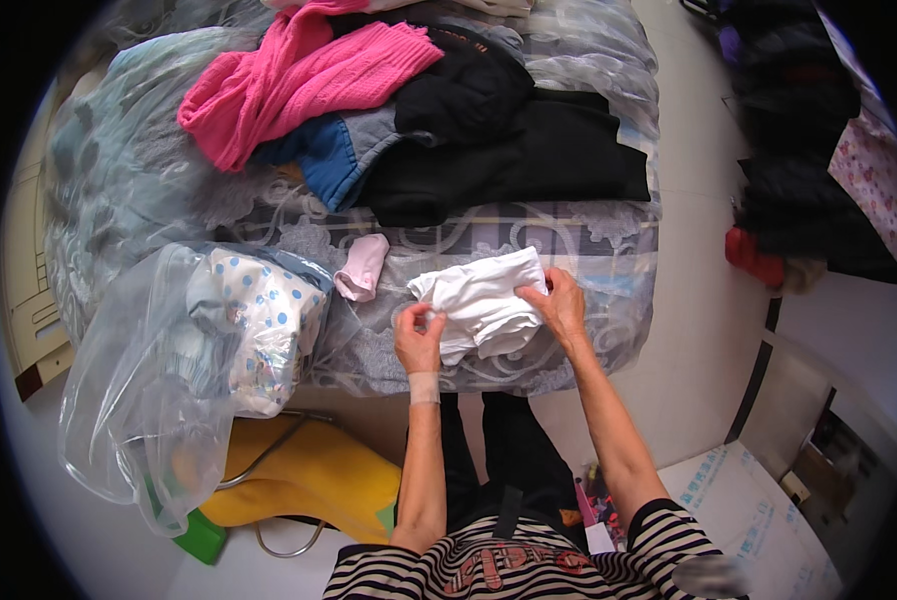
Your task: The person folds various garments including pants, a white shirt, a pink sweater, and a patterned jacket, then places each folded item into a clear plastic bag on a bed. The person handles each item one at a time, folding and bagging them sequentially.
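A white cloth garment [486, 300] lies partly folded near the front edge of a bed or table covered in clear plastic over patterned lace cloth. My left hand [418, 337] is at its left edge, thumb and fingertips close together on the fabric. On the garment's right edge my right hand [561, 304] pinches the cloth, thumb on top. A small pink sock [362, 266] lies a little to the left of the garment, apart from it. Further left, a clear plastic bag [148, 375] holds a white item with blue dots [268, 300] and light blue cloth.
Behind lie a pink knitted garment [306, 82], black trousers [508, 157] and a blue and grey garment [328, 157]. Below the bag stands a chair with a yellow cover [313, 472]. Dark clothes [793, 150] hang at the right. A white board [756, 517] bears writing.
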`<state>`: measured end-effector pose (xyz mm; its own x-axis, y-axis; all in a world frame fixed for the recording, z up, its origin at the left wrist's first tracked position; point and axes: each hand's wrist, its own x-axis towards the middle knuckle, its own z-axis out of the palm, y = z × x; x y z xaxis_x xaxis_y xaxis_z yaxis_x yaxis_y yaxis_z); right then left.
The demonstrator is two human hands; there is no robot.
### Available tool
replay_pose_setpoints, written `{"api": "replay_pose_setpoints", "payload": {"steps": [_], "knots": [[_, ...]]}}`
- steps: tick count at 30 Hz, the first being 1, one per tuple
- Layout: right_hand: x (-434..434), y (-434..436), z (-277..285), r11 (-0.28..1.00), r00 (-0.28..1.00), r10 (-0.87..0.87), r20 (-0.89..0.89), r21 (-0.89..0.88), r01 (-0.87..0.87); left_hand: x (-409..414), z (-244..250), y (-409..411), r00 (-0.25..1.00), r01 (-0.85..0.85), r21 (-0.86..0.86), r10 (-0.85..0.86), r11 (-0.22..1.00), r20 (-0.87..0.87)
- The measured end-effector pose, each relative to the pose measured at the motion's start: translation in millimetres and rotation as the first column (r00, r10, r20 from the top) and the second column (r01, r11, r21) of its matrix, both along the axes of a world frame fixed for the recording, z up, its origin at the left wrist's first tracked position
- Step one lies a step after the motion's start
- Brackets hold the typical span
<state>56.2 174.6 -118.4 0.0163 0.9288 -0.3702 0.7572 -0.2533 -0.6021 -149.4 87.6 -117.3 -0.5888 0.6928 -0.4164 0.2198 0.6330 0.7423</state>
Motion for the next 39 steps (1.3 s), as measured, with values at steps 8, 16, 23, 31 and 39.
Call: {"api": "replay_pose_setpoints", "payload": {"steps": [8, 16, 23, 31, 39], "knots": [[-6.4, 0.2, 2.4, 0.985, 0.997, -0.072, -0.040, -0.158, 0.065, -29.7, -21.3, 41.5, 0.821, 0.463, 0.105, -0.381, 0.880, -0.426], [1.6, 0.3, 7.0, 0.848, 0.820, -0.414, -0.395, -0.495, 0.189, -44.1, -48.1, 42.3, 0.862, 0.450, 0.100, -0.401, 0.888, -0.311], [-3.8, -1.0, 42.3, 0.996, 0.914, 0.006, -0.406, -0.084, -0.044, -51.7, -34.7, 15.8, 0.960, -0.054, 0.172, 0.004, 0.984, 0.279], [-38.0, 10.1, 159.0, 0.741, 0.711, 0.656, -0.253, 0.035, -0.671, -13.4, 132.8, 40.7, 0.685, 0.621, 0.506, -0.728, 0.599, 0.021], [-97.2, 7.4, 248.9, 0.341, 0.290, 0.922, -0.258, 0.181, -0.922, -29.9, 172.1, -44.5, 0.818, 0.366, 0.486, -0.523, 0.794, 0.238]]}}
